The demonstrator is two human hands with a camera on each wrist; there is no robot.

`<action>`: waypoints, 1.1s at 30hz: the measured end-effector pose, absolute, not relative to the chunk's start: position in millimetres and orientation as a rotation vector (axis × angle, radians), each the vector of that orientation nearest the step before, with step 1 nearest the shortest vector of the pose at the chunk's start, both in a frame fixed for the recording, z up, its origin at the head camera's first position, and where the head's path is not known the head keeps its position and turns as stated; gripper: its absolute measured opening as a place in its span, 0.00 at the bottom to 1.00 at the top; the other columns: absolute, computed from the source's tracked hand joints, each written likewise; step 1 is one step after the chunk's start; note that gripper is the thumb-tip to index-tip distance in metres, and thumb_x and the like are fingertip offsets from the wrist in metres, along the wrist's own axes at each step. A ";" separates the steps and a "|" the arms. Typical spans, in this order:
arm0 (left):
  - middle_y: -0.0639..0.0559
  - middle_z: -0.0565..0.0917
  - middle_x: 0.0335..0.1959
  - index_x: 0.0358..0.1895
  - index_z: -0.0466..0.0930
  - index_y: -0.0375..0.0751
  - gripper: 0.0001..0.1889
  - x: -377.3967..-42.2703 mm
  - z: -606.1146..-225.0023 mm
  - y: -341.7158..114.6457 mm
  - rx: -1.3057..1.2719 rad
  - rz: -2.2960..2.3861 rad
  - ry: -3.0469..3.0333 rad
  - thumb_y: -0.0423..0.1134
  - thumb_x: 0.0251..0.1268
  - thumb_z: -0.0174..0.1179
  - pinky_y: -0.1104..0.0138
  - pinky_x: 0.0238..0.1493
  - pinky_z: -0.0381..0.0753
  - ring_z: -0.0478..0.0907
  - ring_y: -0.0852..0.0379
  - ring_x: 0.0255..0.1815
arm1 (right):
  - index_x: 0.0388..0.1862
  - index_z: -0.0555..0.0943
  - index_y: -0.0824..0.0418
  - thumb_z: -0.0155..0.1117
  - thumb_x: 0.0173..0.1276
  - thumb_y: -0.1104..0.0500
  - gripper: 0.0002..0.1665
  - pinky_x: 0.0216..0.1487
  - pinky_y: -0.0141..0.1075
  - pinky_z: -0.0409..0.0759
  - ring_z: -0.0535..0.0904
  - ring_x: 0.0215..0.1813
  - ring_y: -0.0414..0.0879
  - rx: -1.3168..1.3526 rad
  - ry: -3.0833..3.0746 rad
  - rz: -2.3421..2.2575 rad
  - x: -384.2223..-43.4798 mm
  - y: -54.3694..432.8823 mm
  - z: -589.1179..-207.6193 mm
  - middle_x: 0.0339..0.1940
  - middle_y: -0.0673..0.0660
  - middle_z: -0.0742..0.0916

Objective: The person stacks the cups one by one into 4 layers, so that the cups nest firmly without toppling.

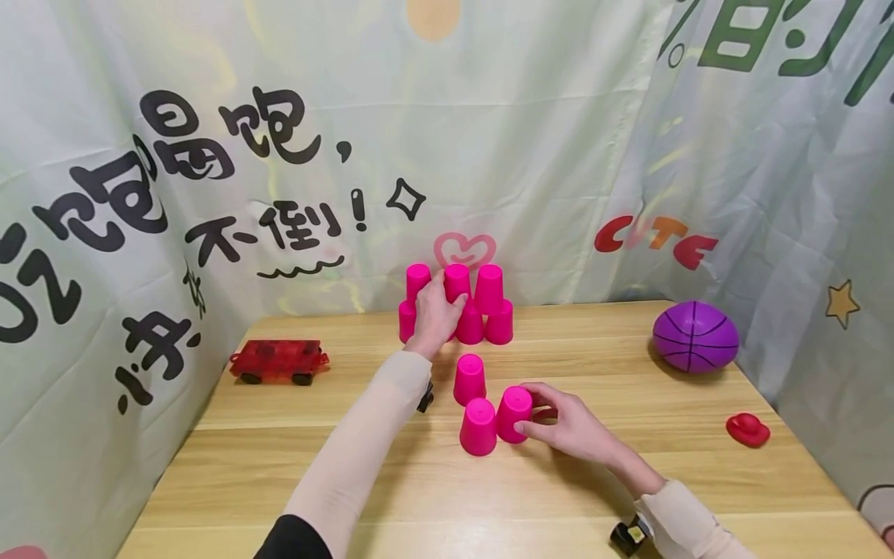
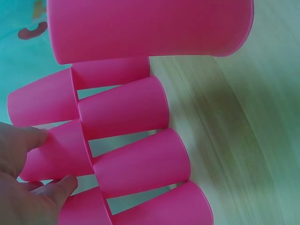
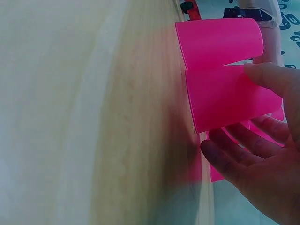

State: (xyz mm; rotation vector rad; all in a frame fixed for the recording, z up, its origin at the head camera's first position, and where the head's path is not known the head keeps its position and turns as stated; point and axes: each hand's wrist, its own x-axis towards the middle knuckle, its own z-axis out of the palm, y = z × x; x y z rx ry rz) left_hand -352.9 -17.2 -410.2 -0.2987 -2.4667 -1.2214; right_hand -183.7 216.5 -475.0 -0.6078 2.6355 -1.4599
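Pink cups stand upside down in a two-row stack at the back of the table. My left hand (image 1: 438, 314) reaches to the upper row and holds the middle cup (image 1: 457, 281) between thumb and fingers; that cup (image 2: 63, 150) rests across the lower ones in the left wrist view. Nearer to me, three more upside-down cups form a small group. My right hand (image 1: 569, 423) holds the right cup (image 1: 514, 414) of this group, thumb on one side and fingers on the other. Beside it stand the front cup (image 1: 478, 428) and the rear cup (image 1: 470, 380).
A red toy car (image 1: 281, 361) sits at the left of the wooden table (image 1: 587, 349). On the right are a purple ball (image 1: 695, 337) with black lines and a small red hat (image 1: 748, 429). A printed cloth (image 1: 545, 155) hangs behind the table.
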 end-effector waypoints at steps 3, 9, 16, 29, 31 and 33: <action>0.40 0.87 0.55 0.69 0.73 0.34 0.29 -352.9 -410.6 -17.3 -0.288 -1.215 -2.463 0.38 0.69 0.71 0.52 0.60 0.88 0.87 0.42 0.56 | 0.69 0.78 0.59 0.78 0.67 0.51 0.35 0.60 0.52 0.87 0.85 0.55 0.52 -0.610 2.629 -1.463 -183.7 216.1 -475.4 0.56 0.55 0.88; 0.41 0.87 0.56 0.68 0.73 0.35 0.28 -351.7 -409.9 -18.2 -0.259 -1.191 -2.466 0.38 0.69 0.71 0.53 0.61 0.88 0.86 0.43 0.57 | 0.69 0.78 0.59 0.79 0.67 0.52 0.35 0.59 0.51 0.87 0.85 0.55 0.52 -0.610 2.616 -1.469 -183.1 214.9 -475.5 0.56 0.56 0.88; 0.40 0.85 0.58 0.73 0.68 0.34 0.34 -346.4 -408.5 -17.2 -0.245 -1.191 -2.468 0.38 0.69 0.71 0.52 0.63 0.87 0.85 0.42 0.60 | 0.69 0.78 0.60 0.79 0.67 0.51 0.35 0.59 0.49 0.88 0.86 0.55 0.51 -0.597 2.618 -1.471 -182.2 215.2 -477.0 0.56 0.56 0.88; 0.38 0.84 0.57 0.73 0.69 0.35 0.33 -324.5 -403.7 -21.1 -0.286 -1.166 -2.431 0.37 0.68 0.71 0.52 0.61 0.88 0.85 0.41 0.58 | 0.68 0.78 0.63 0.80 0.65 0.53 0.36 0.59 0.49 0.88 0.87 0.55 0.53 -0.594 2.663 -1.472 -185.0 216.3 -472.0 0.56 0.58 0.88; 0.37 0.84 0.57 0.72 0.70 0.33 0.32 -318.8 -402.2 -24.8 -0.308 -1.169 -2.410 0.36 0.68 0.70 0.51 0.57 0.89 0.85 0.40 0.55 | 0.68 0.78 0.64 0.80 0.65 0.53 0.36 0.58 0.49 0.88 0.87 0.54 0.55 -0.592 2.692 -1.480 -187.0 216.4 -466.7 0.56 0.59 0.88; 0.35 0.85 0.55 0.71 0.71 0.32 0.31 -312.6 -401.6 -29.5 -0.343 -1.167 -2.391 0.36 0.68 0.70 0.51 0.52 0.89 0.85 0.38 0.50 | 0.67 0.78 0.63 0.80 0.65 0.54 0.35 0.58 0.51 0.88 0.88 0.53 0.55 -0.594 2.725 -1.483 -189.9 216.1 -460.3 0.56 0.58 0.89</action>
